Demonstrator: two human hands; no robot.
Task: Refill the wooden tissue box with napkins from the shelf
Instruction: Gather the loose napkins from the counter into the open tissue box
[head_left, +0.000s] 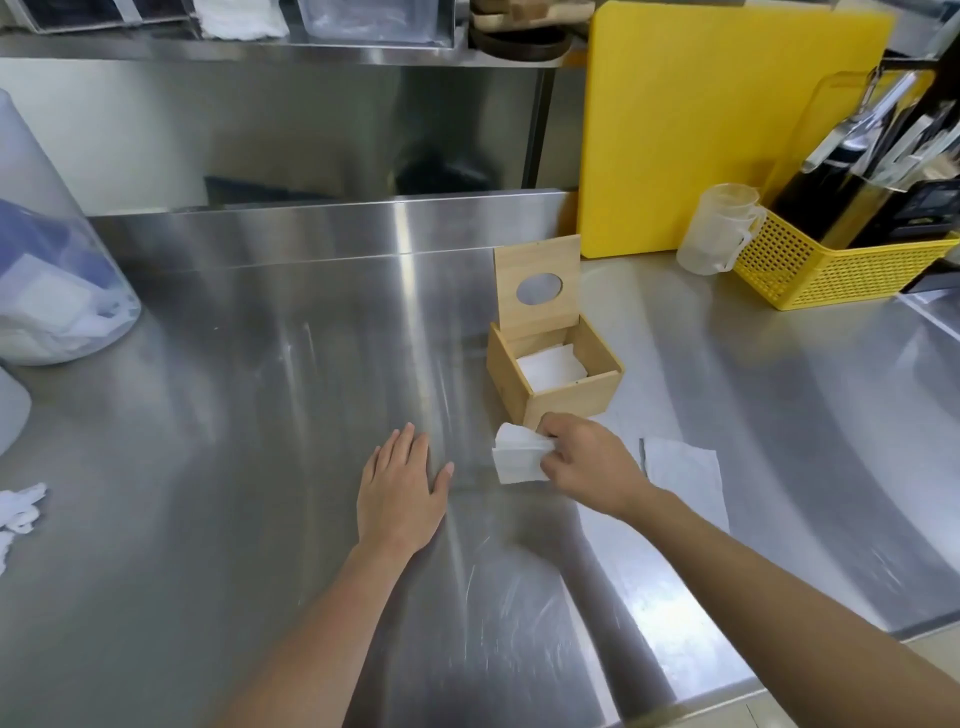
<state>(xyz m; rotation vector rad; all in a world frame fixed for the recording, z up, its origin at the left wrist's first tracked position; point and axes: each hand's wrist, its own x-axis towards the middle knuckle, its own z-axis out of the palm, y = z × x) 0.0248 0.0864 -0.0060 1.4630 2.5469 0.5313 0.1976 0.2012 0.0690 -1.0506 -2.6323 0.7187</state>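
— Right hand (587, 462), status?
— Fingers closed around a small stack of white napkins (519, 457), held just in front of the wooden tissue box (556, 374).
— Left hand (402, 488)?
— Flat and open, palm down on the steel worktop (260, 415), holding nothing, near the box on its left.
— The box?
— Lid (537, 286) hinged upright; white napkins lie inside. A loose white sheet (685, 478) lies in front of the box, to its right. A yellow cutting board (701, 130) stands behind the box.
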